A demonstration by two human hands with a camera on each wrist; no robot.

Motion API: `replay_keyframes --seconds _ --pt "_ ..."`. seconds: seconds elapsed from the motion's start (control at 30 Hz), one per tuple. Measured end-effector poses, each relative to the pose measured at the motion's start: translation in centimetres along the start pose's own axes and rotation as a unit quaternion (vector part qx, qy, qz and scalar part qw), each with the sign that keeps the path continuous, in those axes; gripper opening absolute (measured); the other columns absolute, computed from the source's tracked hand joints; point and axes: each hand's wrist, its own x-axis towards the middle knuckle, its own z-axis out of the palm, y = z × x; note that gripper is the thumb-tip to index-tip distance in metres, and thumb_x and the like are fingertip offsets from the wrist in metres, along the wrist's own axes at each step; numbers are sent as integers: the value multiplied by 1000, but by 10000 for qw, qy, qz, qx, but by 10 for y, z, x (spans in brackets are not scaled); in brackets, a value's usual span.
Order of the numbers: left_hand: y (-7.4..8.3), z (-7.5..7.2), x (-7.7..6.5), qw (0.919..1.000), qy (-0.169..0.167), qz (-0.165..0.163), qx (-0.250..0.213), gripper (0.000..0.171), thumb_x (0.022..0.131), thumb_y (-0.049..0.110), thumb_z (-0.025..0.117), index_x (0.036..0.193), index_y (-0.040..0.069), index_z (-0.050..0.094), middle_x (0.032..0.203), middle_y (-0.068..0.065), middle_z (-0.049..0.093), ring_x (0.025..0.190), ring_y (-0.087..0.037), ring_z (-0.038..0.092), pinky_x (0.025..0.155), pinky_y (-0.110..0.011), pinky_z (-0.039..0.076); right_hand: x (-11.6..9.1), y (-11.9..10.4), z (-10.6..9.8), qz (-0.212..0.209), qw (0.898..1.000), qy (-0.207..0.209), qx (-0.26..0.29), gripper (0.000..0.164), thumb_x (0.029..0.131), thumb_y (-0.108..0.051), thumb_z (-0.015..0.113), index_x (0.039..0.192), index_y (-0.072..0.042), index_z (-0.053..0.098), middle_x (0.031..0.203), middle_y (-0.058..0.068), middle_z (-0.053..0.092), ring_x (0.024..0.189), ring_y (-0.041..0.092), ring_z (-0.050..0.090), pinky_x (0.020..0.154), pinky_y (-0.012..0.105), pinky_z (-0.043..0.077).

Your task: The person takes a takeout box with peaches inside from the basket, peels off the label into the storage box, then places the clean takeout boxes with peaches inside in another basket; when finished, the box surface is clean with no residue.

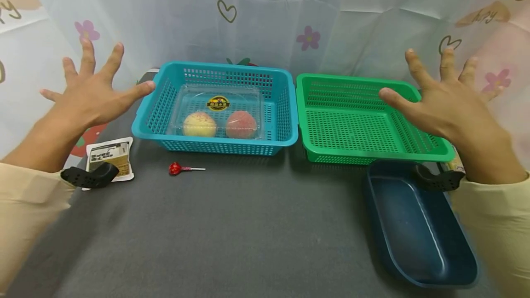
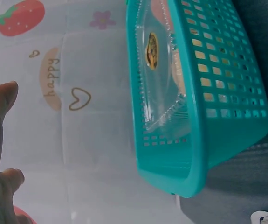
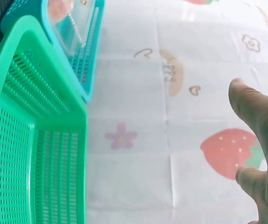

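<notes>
With fingers spread, my left hand (image 1: 89,93) hovers in the air left of the blue basket (image 1: 215,147), holding nothing. My right hand (image 1: 455,105), its fingers also spread, is raised over the right end of the green basket (image 1: 372,156) and grips nothing. Inside the blue basket sits a clear plastic box (image 1: 244,98) with a dark label, containing a yellowish round fruit (image 1: 199,124) and a pinkish one (image 1: 241,124), which look like peaches. In the left wrist view, the thumb and fingertips (image 2: 5,95) show apart from the blue basket. Nothing lies in the green basket.
A red lollipop (image 1: 175,168) lies on the grey table before the blue basket. Left of it is a flat printed packet (image 1: 109,157). A dark blue tub (image 1: 414,229) stands at the front right, and a partly hidden package (image 1: 455,162) beside it. A printed curtain (image 1: 265,22) hangs behind.
</notes>
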Motion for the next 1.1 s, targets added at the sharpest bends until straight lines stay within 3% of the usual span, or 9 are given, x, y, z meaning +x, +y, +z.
replay_keyframes --seconds 0.23,0.53,1.1 --pt "-3 7 -3 9999 39 113 -38 95 84 78 34 152 31 -13 149 -9 -36 130 -51 -30 71 -87 -11 6 -13 0 -280 9995 67 99 86 88 -76 28 152 -36 -12 151 19 -29 126 53 -31 71 88 -8" --pt "-9 20 -5 9992 120 370 -96 93 87 75 35 153 29 -10 151 -9 -32 132 -49 -29 74 -86 -12 14 -33 2 -499 9986 81 138 86 87 -78 27 152 -37 -11 153 19 -25 129 54 -27 76 85 -13" --pt "-17 45 -6 9968 130 707 -345 89 89 71 39 155 29 -3 153 -5 -30 134 -46 -27 74 -85 -16 31 -73 13 -856 9956 -8 374 85 85 -81 26 152 -42 -8 155 17 -22 133 51 -23 85 83 -12"
